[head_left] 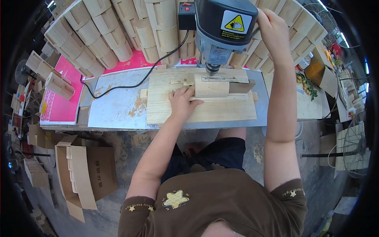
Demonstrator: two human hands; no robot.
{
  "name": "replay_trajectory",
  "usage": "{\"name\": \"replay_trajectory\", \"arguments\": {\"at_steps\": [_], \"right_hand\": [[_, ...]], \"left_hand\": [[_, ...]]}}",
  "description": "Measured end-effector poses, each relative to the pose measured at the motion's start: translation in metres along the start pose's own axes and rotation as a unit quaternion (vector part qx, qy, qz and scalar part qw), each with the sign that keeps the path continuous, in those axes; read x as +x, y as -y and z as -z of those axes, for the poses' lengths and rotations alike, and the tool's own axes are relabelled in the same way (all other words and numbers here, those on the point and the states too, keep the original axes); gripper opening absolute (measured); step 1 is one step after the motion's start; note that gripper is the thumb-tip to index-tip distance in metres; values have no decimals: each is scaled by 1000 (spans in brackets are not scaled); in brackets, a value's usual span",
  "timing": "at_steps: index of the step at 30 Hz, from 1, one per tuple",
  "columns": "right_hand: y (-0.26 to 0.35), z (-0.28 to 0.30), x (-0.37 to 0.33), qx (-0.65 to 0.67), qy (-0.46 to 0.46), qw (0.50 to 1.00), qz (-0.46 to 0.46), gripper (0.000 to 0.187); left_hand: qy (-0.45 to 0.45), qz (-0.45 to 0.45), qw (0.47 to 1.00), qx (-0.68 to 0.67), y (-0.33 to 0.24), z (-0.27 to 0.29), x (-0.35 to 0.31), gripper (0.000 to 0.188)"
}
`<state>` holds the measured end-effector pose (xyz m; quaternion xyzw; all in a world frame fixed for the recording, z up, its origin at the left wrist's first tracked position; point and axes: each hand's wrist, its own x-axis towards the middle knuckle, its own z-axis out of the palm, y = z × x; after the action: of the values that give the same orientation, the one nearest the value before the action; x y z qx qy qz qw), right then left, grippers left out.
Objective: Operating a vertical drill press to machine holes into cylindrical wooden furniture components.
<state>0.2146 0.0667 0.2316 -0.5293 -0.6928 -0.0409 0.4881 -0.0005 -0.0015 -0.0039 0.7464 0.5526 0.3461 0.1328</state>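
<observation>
A bench drill press (pixel 221 43) with a dark head stands at the bench's middle. Its chuck (pixel 213 70) sits over a pale, rounded wooden piece (pixel 212 88), which lies on its side in a wooden jig (pixel 166 110). My left hand (pixel 183 102) grips the left end of that piece, thumb stretched along its near side. Beside the drill head, my raised right hand (pixel 273 29) is closed round the feed lever, most of which is hidden. A brownish block (pixel 241 87) lies at the right end of the piece. I cannot make out the drill tip.
Stacked rounded wooden pieces (pixel 114 41) line the back of the bench on both sides. A black cable (pixel 152 65) curves across the left of the worktop. One more wooden piece (pixel 60 85) stands on the pink sheet. An open cardboard box (pixel 100 170) is on the floor, left.
</observation>
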Motion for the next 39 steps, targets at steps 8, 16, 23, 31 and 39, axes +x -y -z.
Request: {"name": "replay_trajectory", "arguments": {"at_steps": [8,16,23,31,39], "right_hand": [[16,7,-108,71,-23,997,-13,18],[-37,-58,-169,123,-122,981,91,15],[-29,-33,-152,82,-94,984,131,7],[-29,-21,16,62,-48,997,-26,26],[-74,-11,-91,109,262,951,-126,42]], "left_hand": [[7,8,1000,-11,0,2,1,39],[-11,-15,1000,1,-1,-3,3,38],[-23,-13,1000,-6,2,-4,2,36],[11,7,1000,-10,-6,-3,5,42],[3,57,992,-116,4,-9,11,50]]}}
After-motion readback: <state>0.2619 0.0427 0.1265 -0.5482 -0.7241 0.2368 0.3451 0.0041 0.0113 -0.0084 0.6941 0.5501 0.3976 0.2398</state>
